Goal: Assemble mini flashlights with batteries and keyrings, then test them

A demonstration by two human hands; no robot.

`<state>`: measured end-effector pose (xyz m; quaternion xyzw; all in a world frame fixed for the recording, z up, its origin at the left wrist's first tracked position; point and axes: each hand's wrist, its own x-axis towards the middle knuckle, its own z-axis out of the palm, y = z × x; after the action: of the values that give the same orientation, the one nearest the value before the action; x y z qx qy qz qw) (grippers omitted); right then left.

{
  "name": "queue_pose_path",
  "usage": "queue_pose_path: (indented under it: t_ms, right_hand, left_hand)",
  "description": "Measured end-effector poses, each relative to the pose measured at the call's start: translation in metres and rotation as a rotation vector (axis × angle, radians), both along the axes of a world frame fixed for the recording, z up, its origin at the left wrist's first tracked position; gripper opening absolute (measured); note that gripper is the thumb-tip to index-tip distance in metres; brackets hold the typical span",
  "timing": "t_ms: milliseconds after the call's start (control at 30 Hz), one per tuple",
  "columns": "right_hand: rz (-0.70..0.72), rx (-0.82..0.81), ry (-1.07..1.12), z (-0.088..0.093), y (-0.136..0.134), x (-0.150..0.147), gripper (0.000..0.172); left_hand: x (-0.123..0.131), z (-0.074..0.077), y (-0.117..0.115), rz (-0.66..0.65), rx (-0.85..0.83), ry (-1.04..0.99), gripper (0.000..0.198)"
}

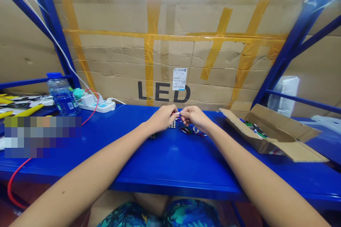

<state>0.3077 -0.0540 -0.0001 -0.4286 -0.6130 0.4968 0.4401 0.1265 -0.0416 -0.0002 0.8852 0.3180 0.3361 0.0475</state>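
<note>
My left hand [165, 117] and my right hand [194, 116] meet over the middle of the blue table [170, 163]. Between their fingertips is a small, thin red and silver cylinder [176, 113], pinched from both sides. Just below it lie small round silver pieces in rows, like button cells [172, 124]. Beside my right hand lies a loose group of coloured carabiners [186, 130], in green, red, silver and blue. A few small dark items [153, 136] show partly from under my left wrist.
An open cardboard box [266, 138] with small coloured items stands on the right. At left are a bottle of blue liquid [62, 93], a white power strip [99, 105] and a red cable [93, 111]. A tall taped cardboard sheet [119, 63] closes off the back.
</note>
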Motion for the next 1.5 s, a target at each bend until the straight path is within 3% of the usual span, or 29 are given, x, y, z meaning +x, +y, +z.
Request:
queue_pose_path:
  t_ms: [133, 233, 367, 500, 700, 967, 1100, 1300, 1500]
  right_hand:
    - [0.087, -0.102, 0.091, 0.002, -0.002, 0.001, 0.03]
    - [0.085, -0.075, 0.083, 0.003, -0.002, 0.001, 0.03]
    - [0.015, 0.084, 0.015, 0.003, 0.002, 0.0, 0.031]
    - [-0.012, 0.199, -0.072, 0.001, 0.004, 0.001, 0.029]
    - [-0.024, 0.155, -0.109, 0.001, 0.003, 0.002, 0.026]
    - [0.013, -0.034, -0.022, 0.004, -0.003, 0.001, 0.031]
    - [0.0, 0.022, -0.011, 0.008, -0.005, 0.001, 0.027]
    - [-0.059, 0.154, -0.135, 0.006, -0.001, -0.002, 0.022]
    - [-0.046, 0.106, -0.128, 0.002, -0.003, -0.002, 0.031]
  left_hand:
    - [0.002, -0.002, -0.002, -0.054, 0.115, -0.013, 0.006]
    - [0.003, -0.001, -0.005, -0.074, 0.157, -0.016, 0.005]
    - [0.007, -0.001, -0.005, 0.019, 0.121, -0.083, 0.012]
    - [0.011, 0.001, -0.003, 0.118, 0.049, 0.0, 0.026]
    - [0.008, 0.006, -0.009, 0.144, -0.088, 0.022, 0.02]
    - [0.005, -0.003, -0.008, 0.028, 0.093, 0.008, 0.008]
    - [0.008, 0.001, -0.009, 0.032, 0.078, -0.03, 0.009]
    - [0.011, 0.009, -0.011, 0.135, -0.095, 0.07, 0.03]
    - [0.007, 0.002, -0.008, 0.053, -0.057, -0.042, 0.01]
